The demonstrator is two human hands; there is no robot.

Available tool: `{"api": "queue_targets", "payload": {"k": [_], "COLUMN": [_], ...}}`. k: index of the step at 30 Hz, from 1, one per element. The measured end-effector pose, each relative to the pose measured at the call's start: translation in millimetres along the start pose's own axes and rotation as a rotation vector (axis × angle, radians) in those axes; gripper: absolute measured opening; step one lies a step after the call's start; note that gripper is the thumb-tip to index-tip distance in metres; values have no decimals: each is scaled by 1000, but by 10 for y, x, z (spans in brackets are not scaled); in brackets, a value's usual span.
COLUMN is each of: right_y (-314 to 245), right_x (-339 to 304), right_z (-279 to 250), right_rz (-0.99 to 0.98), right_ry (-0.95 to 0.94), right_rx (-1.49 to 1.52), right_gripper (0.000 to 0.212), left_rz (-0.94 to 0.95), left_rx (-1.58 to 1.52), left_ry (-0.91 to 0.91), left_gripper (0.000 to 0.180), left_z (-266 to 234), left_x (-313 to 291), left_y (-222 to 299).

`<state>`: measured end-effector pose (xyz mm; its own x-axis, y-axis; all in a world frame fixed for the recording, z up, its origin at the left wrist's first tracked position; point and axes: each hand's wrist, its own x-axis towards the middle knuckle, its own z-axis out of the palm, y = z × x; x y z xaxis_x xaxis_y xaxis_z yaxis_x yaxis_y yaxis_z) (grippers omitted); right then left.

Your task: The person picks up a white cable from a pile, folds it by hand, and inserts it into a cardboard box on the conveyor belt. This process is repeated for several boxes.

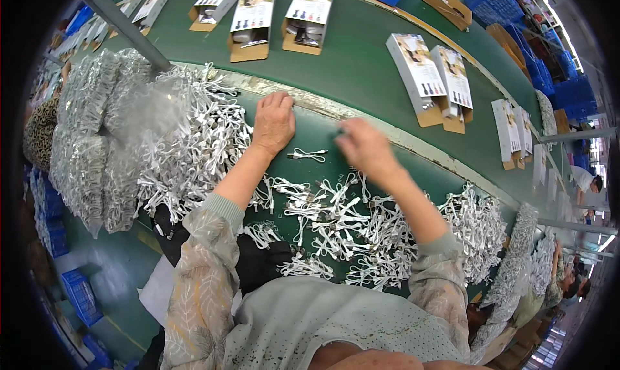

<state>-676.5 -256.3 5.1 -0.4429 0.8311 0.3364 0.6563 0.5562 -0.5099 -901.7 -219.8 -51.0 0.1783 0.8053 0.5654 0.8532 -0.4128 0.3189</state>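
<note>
A single bundled white cable (307,155) lies on the green worktop between my hands. My left hand (274,123) rests against the pale ledge at the worktop's far edge, its fingers curled in; whatever they hold, if anything, is hidden. To the right of the cable is my right hand (367,149), bent at the fingers and blurred by motion, so its grip is unclear. A tall heap of white cables (194,144) rises beside my left forearm. Looser cables (336,218) spread between my arms, and another pile (475,228) lies past my right forearm.
Beyond the ledge (310,101) runs a green conveyor belt (361,47) carrying several open white boxes (416,70). Clear bags of cables (87,137) are stacked at the left, below a metal post (126,24). Blue crates (82,297) stand on the floor; other people work at far right.
</note>
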Motion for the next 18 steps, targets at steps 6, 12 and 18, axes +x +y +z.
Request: {"api": "queue_targets", "payload": {"k": [6, 12, 18], "right_y": [-365, 261, 886], "right_x": [74, 1212, 2194], "right_z": [386, 319, 393], "right_rz": [164, 306, 521], "right_ry": [-309, 171, 211], "right_rx": [85, -125, -275], "right_gripper": [13, 15, 20], "left_rz": [-22, -12, -25], "left_rx": [2, -20, -40], "left_ry": [-13, -29, -39], "left_gripper": [19, 23, 24], "left_z": [-110, -181, -26], "left_x": [2, 154, 354], "left_y": [-137, -234, -209]}}
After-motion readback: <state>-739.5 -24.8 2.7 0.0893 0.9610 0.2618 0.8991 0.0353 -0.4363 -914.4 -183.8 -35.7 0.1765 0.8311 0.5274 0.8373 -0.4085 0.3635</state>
